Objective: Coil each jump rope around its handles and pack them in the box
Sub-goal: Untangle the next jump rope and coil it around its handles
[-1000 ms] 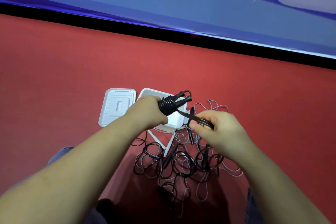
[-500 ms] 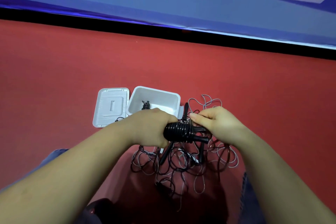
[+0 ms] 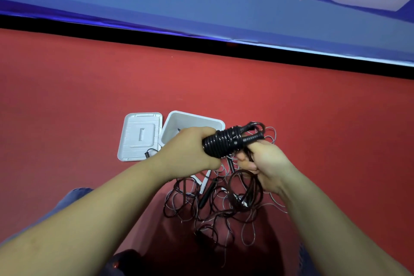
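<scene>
Left hand (image 3: 190, 148) grips the coiled rope (image 3: 224, 142); right hand (image 3: 262, 161) pinches the loose end. I'd tuck it tight before boxing.

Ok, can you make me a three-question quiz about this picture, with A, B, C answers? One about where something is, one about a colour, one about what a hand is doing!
1. Where is the lid?
A. On the box
B. Left of the box
C. In a hand

2. What colour is the floor?
A. Red
B. Green
C. Yellow

3. What is the left hand doing?
A. Lying flat
B. Pointing
C. Gripping the coiled rope

Answers: 1 B, the lid lies flat beside the open box. 2 A, red floor surrounds everything. 3 C, its fingers wrap the bundle.
</scene>
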Motion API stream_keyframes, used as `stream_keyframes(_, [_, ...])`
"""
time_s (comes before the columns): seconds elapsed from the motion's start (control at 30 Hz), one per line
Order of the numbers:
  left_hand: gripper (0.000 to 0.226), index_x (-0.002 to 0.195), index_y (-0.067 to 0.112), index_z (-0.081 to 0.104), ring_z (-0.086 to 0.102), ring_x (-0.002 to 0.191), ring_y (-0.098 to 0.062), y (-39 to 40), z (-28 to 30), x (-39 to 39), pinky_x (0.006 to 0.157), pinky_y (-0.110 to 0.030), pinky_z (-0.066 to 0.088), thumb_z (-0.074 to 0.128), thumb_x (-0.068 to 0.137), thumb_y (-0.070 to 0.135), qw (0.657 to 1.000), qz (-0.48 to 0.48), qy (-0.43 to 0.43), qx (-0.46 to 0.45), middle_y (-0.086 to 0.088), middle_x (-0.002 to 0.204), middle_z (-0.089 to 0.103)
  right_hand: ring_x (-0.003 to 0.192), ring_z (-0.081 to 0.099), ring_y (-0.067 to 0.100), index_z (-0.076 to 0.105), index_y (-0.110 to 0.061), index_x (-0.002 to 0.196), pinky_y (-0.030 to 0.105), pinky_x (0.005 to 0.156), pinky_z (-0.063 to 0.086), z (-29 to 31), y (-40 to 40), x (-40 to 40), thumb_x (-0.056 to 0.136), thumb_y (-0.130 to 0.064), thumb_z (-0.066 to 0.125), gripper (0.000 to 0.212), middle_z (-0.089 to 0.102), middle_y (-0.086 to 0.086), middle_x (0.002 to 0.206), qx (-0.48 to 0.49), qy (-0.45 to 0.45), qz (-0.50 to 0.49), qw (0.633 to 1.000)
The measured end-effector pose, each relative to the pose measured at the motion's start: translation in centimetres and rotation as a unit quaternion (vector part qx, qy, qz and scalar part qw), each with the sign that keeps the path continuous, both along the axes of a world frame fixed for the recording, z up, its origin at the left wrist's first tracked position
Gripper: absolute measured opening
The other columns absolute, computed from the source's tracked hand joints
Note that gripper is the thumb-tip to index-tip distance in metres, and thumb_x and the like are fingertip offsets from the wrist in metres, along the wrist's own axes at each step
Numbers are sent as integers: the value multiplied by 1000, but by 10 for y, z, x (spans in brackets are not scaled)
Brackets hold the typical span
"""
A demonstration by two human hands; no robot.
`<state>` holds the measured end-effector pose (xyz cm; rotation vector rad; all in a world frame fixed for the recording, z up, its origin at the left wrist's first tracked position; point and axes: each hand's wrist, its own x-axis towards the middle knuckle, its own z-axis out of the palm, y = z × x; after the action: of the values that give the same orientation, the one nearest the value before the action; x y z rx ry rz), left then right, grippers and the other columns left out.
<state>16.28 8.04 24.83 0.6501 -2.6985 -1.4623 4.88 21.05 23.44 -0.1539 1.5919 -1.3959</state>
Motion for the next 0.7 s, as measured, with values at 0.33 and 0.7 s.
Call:
stream_keyframes(0.33, [20,70,20,53,47,53,-16,-20,-13,-12,52,-21,36,71,67,10,987,136,-85,-2,3,58,50,36,36,7,64,-15,82,21,44,31,7,4,1,95,-23,50,21,35,-9,42,69,270,133,951])
stream_keyframes(0.7, [21,80,25,52,47,53,-6,-5,-11,-8,46,-19,33,67,72,13,957,-91,-215,-171,9,63,49,54,48,-3,64,-31,68,24,55,35,20,17,-11,78,-32,71,13,55,-25,54,108,492,198,841])
